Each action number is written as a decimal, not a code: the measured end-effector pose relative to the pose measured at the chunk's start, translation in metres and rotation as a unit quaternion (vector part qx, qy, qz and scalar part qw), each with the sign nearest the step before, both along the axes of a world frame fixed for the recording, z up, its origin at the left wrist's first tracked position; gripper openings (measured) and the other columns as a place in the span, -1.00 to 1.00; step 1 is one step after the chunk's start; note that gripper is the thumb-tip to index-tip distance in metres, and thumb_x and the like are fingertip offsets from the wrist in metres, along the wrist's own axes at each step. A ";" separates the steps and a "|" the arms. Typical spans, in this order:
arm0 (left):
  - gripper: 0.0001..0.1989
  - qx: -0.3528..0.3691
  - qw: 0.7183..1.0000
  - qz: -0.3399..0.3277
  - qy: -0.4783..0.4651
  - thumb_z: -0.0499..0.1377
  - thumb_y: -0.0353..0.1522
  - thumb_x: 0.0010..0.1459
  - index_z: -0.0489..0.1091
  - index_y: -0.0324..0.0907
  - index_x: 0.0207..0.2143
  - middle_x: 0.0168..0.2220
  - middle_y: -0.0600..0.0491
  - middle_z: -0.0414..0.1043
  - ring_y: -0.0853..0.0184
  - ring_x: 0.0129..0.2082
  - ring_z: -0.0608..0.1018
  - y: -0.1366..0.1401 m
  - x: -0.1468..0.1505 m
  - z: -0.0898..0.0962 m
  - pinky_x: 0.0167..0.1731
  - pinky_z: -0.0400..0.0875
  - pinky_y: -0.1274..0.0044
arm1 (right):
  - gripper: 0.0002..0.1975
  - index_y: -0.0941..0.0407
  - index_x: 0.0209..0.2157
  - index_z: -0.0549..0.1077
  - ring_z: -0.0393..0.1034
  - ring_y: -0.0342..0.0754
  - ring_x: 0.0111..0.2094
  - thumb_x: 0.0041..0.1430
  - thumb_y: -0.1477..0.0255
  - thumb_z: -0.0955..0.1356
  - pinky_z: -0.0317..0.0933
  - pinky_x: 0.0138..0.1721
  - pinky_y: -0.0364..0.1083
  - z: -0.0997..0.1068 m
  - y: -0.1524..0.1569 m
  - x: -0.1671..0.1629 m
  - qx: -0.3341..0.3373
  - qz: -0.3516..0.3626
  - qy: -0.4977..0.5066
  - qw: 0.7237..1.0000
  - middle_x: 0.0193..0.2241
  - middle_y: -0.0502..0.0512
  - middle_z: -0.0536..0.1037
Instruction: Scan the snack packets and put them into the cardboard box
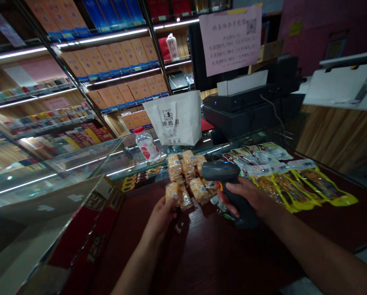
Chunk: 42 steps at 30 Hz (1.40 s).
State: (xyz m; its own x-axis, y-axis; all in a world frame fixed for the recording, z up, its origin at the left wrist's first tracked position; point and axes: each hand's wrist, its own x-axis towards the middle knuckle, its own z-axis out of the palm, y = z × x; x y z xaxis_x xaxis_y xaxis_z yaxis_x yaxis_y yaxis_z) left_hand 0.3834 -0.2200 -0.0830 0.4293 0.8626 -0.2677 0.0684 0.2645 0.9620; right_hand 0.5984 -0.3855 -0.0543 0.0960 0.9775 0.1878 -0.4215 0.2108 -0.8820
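Note:
In my right hand [243, 196] is a dark barcode scanner [222, 171], its head pointing left over the snacks and a blue light glowing on top. A finger rests by its orange trigger. My left hand [162, 215] is closed at the near edge of a clear-wrapped, golden-brown snack [172, 190], thumb on top; the fingers beneath are partly hidden. Several more wrapped snacks [188, 164] lie in a cluster behind it on the dark red table [198, 254]. Small packets partly show under the scanner.
Yellow-edged food packets [317, 184] lie in rows at right. A white paper bag [177, 119] and a red-capped bottle [147, 144] stand on the glass counter. An open cardboard box [78, 241] is at left. A monitor with a pink notice [232, 41] stands behind.

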 end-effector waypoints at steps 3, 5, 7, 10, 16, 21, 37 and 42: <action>-0.55 0.003 0.995 0.020 -0.095 0.41 -0.29 -0.08 0.42 -0.14 -0.11 -0.21 0.03 0.54 0.35 -0.35 0.56 -0.021 -0.006 0.010 -0.47 0.37 0.61 | -0.59 0.16 -0.21 0.44 0.32 -0.16 -0.67 0.15 0.11 0.48 0.20 -0.70 -0.22 -0.004 0.005 -0.006 -0.024 -0.005 -0.014 1.000 -0.48 0.03 0.52; -0.45 0.010 0.989 0.028 -0.144 0.42 -0.31 -0.10 0.38 -0.04 -0.02 -0.09 0.05 0.53 0.30 -0.25 0.56 -0.039 -0.006 0.014 -0.41 0.41 0.58 | -0.58 0.16 -0.23 0.43 0.33 -0.16 -0.67 0.12 0.11 0.50 0.21 -0.70 -0.23 -0.009 0.008 -0.010 -0.041 -0.006 -0.029 0.999 -0.48 0.03 0.53; -0.42 -0.003 0.986 0.014 -0.166 0.43 -0.29 -0.08 0.37 0.01 0.02 -0.06 0.07 0.52 0.29 -0.23 0.54 -0.056 -0.005 0.016 -0.40 0.41 0.56 | -0.55 0.16 -0.23 0.42 0.33 -0.16 -0.67 0.07 0.11 0.52 0.23 -0.69 -0.22 -0.013 0.011 -0.014 -0.055 -0.003 -0.046 0.997 -0.48 0.03 0.54; -0.41 -0.048 0.982 -0.027 -0.181 0.40 -0.21 0.00 0.35 0.04 0.09 -0.05 0.04 0.53 0.30 -0.25 0.51 -0.074 -0.002 0.014 -0.41 0.38 0.55 | -0.54 0.15 -0.22 0.41 0.35 -0.16 -0.68 0.04 0.13 0.54 0.24 -0.68 -0.23 -0.019 0.014 -0.019 -0.075 0.000 -0.073 0.995 -0.50 0.00 0.54; -0.29 -0.091 0.972 -0.083 -0.199 0.43 -0.20 -0.02 0.30 0.10 0.19 -0.05 0.03 0.55 0.30 -0.27 0.53 -0.081 -0.004 0.005 -0.41 0.38 0.55 | -0.54 0.13 -0.24 0.39 0.31 -0.16 -0.70 0.04 0.14 0.56 0.22 -0.66 -0.23 -0.024 0.014 -0.030 -0.114 0.004 -0.125 0.986 -0.67 -0.10 0.48; -0.29 -0.074 0.978 -0.072 -0.180 0.48 -0.23 -0.09 0.38 0.00 0.14 -0.09 -0.04 0.58 0.12 -0.08 0.58 -0.085 -0.007 -0.001 -0.05 0.44 0.37 | -0.48 0.10 -0.21 0.38 0.36 -0.10 -0.66 -0.06 0.15 0.61 0.25 -0.64 -0.18 -0.030 0.013 -0.038 -0.130 -0.011 -0.141 0.981 -0.64 -0.13 0.48; -0.64 -0.023 0.988 -0.048 -0.145 0.47 -0.20 -0.05 0.56 -0.16 -0.23 -0.37 0.05 0.52 0.45 -0.51 0.46 -0.057 -0.016 0.018 -0.52 0.43 0.64 | -0.63 0.14 -0.21 0.42 0.29 -0.13 -0.71 0.05 0.25 0.54 0.19 -0.65 -0.20 -0.036 0.012 -0.029 -0.117 -0.071 -0.157 0.978 -0.70 -0.09 0.47; -0.60 0.009 0.986 0.036 -0.163 0.51 -0.20 -0.15 0.59 -0.22 -0.28 -0.27 -0.01 0.58 0.37 -0.38 0.57 -0.043 -0.018 0.018 -0.42 0.54 0.60 | -0.67 0.15 -0.18 0.40 0.32 -0.13 -0.66 0.14 0.27 0.50 0.23 -0.60 -0.20 -0.029 0.009 -0.028 -0.106 -0.076 -0.150 0.980 -0.64 -0.09 0.48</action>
